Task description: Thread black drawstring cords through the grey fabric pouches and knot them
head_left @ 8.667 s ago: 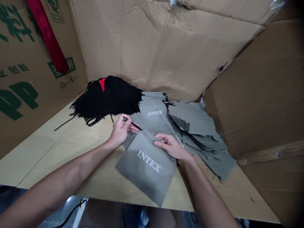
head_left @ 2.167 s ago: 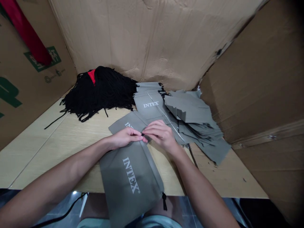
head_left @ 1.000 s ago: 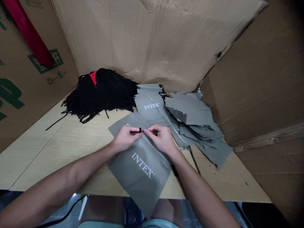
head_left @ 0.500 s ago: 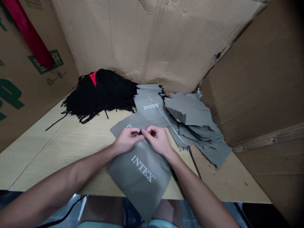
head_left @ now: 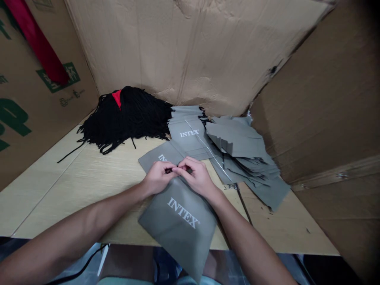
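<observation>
Over the grey rectangular fabric bag [head_left: 178, 226] reading "INTEX", left hand [head_left: 158, 177] and right hand [head_left: 197, 176] pinch black cord [head_left: 168, 171], more hidden than before.

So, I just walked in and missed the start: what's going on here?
A person's left hand and right hand meet at the fingertips over a flat grey fabric pouch printed INTEX, whose lower corner overhangs the pale wooden table. What lies between the fingertips is mostly hidden. Farther back sit a heap of black cords and, to its right, loosely piled grey fabric pieces.
</observation>
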Tool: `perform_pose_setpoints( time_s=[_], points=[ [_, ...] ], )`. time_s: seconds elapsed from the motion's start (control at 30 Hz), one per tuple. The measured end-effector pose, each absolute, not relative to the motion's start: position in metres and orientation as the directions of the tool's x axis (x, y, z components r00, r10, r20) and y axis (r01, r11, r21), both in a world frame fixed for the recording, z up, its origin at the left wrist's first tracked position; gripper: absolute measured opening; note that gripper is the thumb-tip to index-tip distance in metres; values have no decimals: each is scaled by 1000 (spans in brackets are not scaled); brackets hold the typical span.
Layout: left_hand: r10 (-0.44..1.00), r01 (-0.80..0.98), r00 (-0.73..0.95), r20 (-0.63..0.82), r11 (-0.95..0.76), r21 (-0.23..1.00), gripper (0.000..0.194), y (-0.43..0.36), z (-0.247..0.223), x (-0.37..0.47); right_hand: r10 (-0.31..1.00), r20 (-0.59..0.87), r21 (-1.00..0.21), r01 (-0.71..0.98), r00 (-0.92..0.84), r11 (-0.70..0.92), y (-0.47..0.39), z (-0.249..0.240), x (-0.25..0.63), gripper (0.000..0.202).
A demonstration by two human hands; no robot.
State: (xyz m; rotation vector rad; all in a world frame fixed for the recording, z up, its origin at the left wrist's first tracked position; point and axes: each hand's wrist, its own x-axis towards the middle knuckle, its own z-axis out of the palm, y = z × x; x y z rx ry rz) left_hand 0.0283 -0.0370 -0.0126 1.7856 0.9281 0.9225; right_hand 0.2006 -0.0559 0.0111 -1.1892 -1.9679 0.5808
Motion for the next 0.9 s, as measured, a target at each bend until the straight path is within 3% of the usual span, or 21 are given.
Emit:
perform_pose_setpoints(
  time_s=[0.13, 0.27, 0.4, 0.53, 0.6, 0.67, 0.77, 0.9],
  points=[
    [846, 252, 466, 258, -407, 878, 23, -38, -11, 28, 953, 254, -865, 403, -164, 300, -54, 13, 203, 26],
    [799, 288, 506, 325, -511, 810, 22, -37, -13, 28, 981, 90, -958, 254, -170, 132, -51, 15, 206, 22],
    [697, 340, 586, 414, -675, 655, 26, -35, -18, 27, 991, -33, -976, 218, -133, -3, -49, 16, 209, 15],
    [618, 413, 673, 407, -770, 486, 29, -35, -20, 27, 988, -142, -956, 266, -61, -121, -51, 18, 209, 12],
    [598, 411, 691, 407, -787, 460, 30, -37, -19, 27, 982, -181, -952, 257, -48, -163, -52, 18, 208, 14],
    [592, 366, 683, 429, -785, 500, 30, -39, -19, 28, 977, -209, -954, 227, -42, -194, -52, 18, 206, 15],
    [658, 281, 613, 437, -699, 658, 27, -42, -17, 29, 976, -214, -958, 202, -40, -202, -52, 17, 203, 15],
    [873, 189, 398, 283, -380, 906, 10, -41, -14, 30, 994, -108, -976, 195, -32, -100, -51, 15, 201, 18]
  ],
)
